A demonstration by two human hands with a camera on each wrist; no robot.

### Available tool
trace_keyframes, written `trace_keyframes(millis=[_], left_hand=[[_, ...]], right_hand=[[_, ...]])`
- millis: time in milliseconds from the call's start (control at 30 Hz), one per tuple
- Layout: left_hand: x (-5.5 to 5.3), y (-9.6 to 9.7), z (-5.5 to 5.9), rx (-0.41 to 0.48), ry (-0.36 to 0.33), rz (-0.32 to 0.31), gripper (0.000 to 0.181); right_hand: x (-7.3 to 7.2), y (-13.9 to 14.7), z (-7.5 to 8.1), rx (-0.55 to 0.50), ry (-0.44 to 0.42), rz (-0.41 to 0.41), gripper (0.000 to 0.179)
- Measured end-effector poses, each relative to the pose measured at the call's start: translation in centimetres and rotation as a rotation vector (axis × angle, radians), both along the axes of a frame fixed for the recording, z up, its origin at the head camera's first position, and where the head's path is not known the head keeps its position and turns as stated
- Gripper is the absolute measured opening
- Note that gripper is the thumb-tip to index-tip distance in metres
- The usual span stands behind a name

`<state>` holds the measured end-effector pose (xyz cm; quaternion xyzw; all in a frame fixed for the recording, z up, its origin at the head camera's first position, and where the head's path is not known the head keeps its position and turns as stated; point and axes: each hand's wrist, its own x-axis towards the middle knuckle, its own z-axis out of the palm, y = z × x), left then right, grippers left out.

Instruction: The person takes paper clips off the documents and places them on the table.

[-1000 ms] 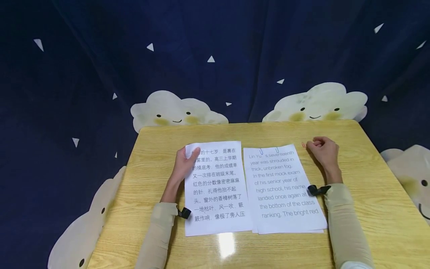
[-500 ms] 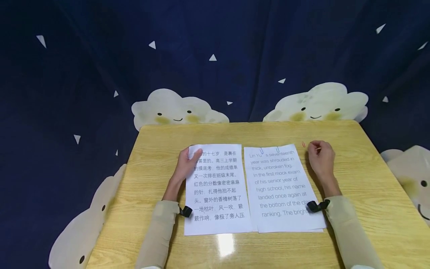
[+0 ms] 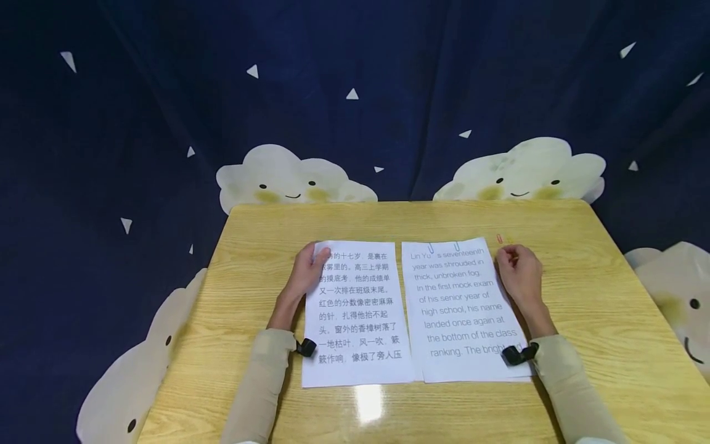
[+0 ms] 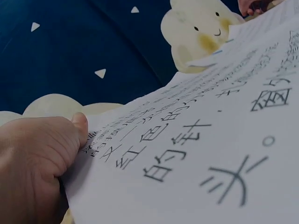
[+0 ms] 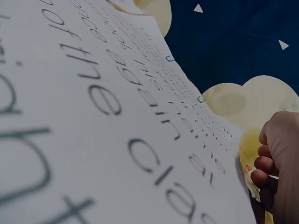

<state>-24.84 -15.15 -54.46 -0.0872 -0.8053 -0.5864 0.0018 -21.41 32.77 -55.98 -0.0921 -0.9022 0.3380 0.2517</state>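
My left hand (image 3: 308,270) grips the upper left edge of a stack of paper with Chinese print (image 3: 360,314), thumb on top and fingers underneath. That edge is lifted in the left wrist view. My right hand (image 3: 520,274) is just right of the English printed sheets (image 3: 466,308), its thumb and fingertips pinched together on a small paper clip almost wholly hidden by the fingers. Two paper clips, blue (image 3: 431,248) and green (image 3: 457,246), sit on the English sheets' top edge. Beyond the right hand lie a red paper clip (image 3: 499,238) and a yellow paper clip (image 3: 511,240).
Both paper stacks lie side by side on a wooden table (image 3: 249,228). A dark blue curtain (image 3: 310,49) with cloud shapes (image 3: 521,172) hangs behind the table. Each wrist wears a small black camera.
My right hand has drawn back from beside the red clip and moved nearer and slightly left, uncovering the yellow clip. The left hand still grips the Chinese sheets, whose top edge has shifted slightly nearer.
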Motion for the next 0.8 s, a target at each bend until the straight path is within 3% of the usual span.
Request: trace_keyframes(millis=[300, 800], left_hand=[[-1.1, -1.4, -0.8, -0.166, 0.021, 0.027, 0.031], [-3.8, -5.0, -1.4, -0.302, 0.026, 0.035, 0.031]], right_hand=[[0.2, 0.1, -0.3, -0.020, -0.027, 0.036, 0.027], [0.7, 1.0, -0.9, -0.032, -0.049, 0.102, 0.022]])
